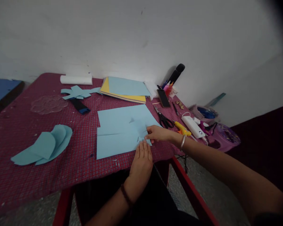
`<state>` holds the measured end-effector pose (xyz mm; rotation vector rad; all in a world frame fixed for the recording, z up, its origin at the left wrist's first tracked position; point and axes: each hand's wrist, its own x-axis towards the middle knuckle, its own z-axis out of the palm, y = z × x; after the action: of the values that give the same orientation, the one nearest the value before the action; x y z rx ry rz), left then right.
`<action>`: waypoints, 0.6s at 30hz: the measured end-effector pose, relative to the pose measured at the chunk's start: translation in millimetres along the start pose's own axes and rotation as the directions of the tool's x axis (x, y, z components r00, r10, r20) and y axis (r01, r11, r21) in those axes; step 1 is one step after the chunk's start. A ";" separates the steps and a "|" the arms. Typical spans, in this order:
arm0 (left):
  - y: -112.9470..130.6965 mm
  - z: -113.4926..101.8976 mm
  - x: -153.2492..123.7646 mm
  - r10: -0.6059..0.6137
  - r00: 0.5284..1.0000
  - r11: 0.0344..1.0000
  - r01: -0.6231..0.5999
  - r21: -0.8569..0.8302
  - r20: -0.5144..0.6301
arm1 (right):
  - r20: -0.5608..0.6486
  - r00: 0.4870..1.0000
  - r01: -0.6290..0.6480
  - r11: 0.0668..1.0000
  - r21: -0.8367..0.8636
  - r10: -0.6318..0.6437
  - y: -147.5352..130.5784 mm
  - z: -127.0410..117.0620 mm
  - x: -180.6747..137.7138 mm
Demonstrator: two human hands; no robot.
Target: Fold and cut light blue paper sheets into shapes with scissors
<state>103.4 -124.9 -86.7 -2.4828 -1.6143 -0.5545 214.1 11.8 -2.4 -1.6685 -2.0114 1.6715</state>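
Pale blue paper (pixel 115 146) lies flat right under my fingertips, a dark line running in from its far left edge. My left hand (pixel 142 160) rests on the near edge, fingers extended and gripping nothing; my right hand (pixel 158 133) sits just beside it, thumb and fingers curled close to a small blurred blue piece (pixel 139 127), and I cannot tell whether they pinch it. Well right of my right fingers, a pink basket (pixel 195 110) holds something blue (pixel 206 112), and nearer me a purple tub (pixel 220 147) carries a round patterned thing (pixel 228 132) I can't make out. Beyond those fingers, toward the wall, coloured tubes (pixel 168 89) stand bunched near a black bottle (pixel 176 74); closer in lie black-handled scissors (pixel 166 121) and, just past my wrist, a yellow glue gun (pixel 182 128). Far left of my left fingers is a clear scalloped tray (pixel 49 105), with cut blue shapes (pixel 46 144) overlapping nearer me. All around my hands spreads a red checked cloth (pixel 85 169); ahead rises a pale wall (pixel 108 37), and below my right arm shows a grey speckled floor (pixel 202 182)
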 end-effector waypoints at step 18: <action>-28.1 -64.9 39.6 -0.455 0.805 -0.428 0.179 -0.886 0.382 | -0.414 0.870 0.471 0.696 0.542 -0.267 0.4 26.1 -13.4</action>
<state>77.2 -98.8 -14.6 -1.7712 -2.1736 -3.5060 204.2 -15.6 -6.1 -1.0913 -1.3006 1.5606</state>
